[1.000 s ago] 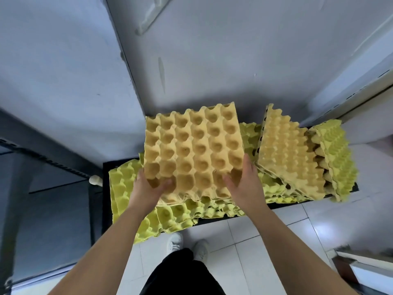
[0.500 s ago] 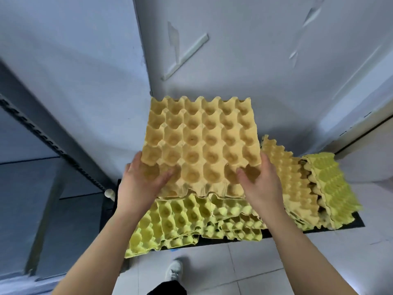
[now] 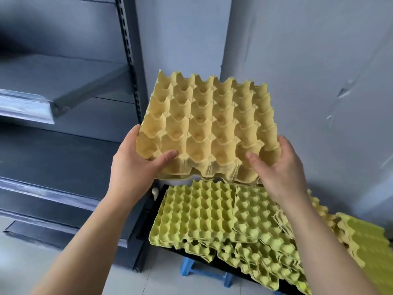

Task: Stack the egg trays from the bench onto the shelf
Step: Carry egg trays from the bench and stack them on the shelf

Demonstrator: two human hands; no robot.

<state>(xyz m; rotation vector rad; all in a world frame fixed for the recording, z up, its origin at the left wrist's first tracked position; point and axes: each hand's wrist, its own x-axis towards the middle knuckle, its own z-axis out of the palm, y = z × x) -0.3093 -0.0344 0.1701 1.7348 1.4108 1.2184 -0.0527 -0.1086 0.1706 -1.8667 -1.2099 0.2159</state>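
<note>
Pressed left thumb down into a cup near the front-left corner of the yellow egg tray, with the other fingers tucked beneath and mostly hidden. Did likewise with right thumb at the front-right corner, right fingers curled up round the tray's side edge. Gripped the tray that way in both left hand and right hand, bare forearms reaching up from the bottom of the view. Could not tell whether single or several nested.

Held it clear in the air, cups upward, far edge tipped higher than the near one, above the left end of the black bench and just right of the shelf unit's slotted upright.

Had below it a loose pile of greener trays spread across the bench, overlapping and askew, with more trays leaning at the far right end. Glimpsed a blue stool under the bench's front edge.

Faced, on the left, the dark grey shelf at about hand height, and a higher board on an angled bracket. Stood before a pale grey wall, on a light floor.
</note>
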